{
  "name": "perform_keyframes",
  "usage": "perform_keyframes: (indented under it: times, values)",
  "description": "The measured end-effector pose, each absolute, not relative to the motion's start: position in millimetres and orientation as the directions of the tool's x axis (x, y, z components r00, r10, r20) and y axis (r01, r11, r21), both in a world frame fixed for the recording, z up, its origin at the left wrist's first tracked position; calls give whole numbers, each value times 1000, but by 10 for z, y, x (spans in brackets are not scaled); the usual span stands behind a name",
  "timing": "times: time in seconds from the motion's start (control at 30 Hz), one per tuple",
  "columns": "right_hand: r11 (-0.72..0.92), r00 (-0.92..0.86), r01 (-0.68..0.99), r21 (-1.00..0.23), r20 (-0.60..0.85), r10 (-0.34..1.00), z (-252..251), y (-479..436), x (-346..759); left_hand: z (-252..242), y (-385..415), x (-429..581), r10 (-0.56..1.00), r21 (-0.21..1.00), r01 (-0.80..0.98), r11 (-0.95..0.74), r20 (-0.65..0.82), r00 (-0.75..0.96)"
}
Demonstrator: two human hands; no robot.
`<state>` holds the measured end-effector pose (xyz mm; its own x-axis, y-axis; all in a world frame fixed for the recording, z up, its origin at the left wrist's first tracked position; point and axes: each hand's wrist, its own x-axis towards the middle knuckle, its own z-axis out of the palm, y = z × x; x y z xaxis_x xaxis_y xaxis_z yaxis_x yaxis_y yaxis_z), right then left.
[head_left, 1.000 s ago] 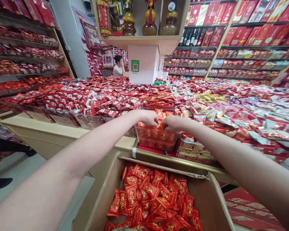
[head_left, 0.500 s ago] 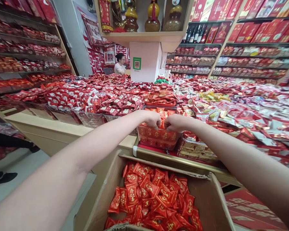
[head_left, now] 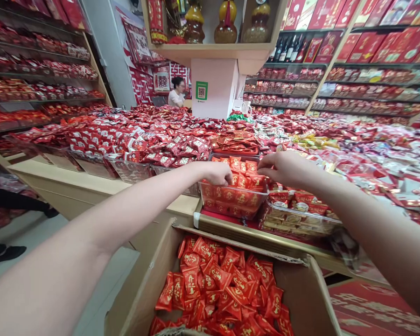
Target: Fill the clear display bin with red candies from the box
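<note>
A clear plastic bin (head_left: pixel 210 201) on the counter edge holds orange-red wrapped candies (head_left: pixel 243 179) set in rows. My left hand (head_left: pixel 220 173) reaches over its left side, fingers curled down among the candies; whatever they grip is hidden. At the bin's right rim, my right hand (head_left: pixel 282 165) has bent fingers spread apart, with nothing visible in them. Below, an open cardboard box (head_left: pixel 322 294) contains a loose heap of red candies with gold lettering (head_left: pixel 219 280).
Right of the bin stands another clear bin (head_left: pixel 297 219) of packaged sweets. Red sweet packets (head_left: pixel 140 135) cover the counter on both sides. A pillar (head_left: pixel 213 102) with a QR sign rises behind, and a person (head_left: pixel 176 95) is at the back. Someone's dark shoe (head_left: pixel 10 254) shows at left.
My right hand has moved right, away from my left hand, and its fingers have spread, uncovering more candies in the bin. My left hand stays at nearly the same place.
</note>
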<state>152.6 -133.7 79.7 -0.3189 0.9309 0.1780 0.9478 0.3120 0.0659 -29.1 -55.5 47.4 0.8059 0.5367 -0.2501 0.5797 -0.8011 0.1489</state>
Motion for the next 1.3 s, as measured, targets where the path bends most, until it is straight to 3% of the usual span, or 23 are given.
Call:
perform_keyframes:
  times: [0.17,0.37,0.87,1.0,1.3]
  values:
    - [228,-267,949,216,172,948,673,-1248,1531,507,-539,-312,605,149,606,-781,-58,794]
    - [278,-281,923,265,-27,959,597,-1005,1388,417,-506,-94,702,136,689,-712,94,706]
    - [416,-393,881,224,-143,908,660,-978,1356,237,-399,162,624,306,588,-749,26,781]
    - [416,-397,881,225,-126,909,612,-1057,1394,187,-382,228,672,321,628,-709,35,740]
    - [354,-351,926,129,-47,935,468,-1301,1549,257,-416,345,745,447,698,-560,-98,660]
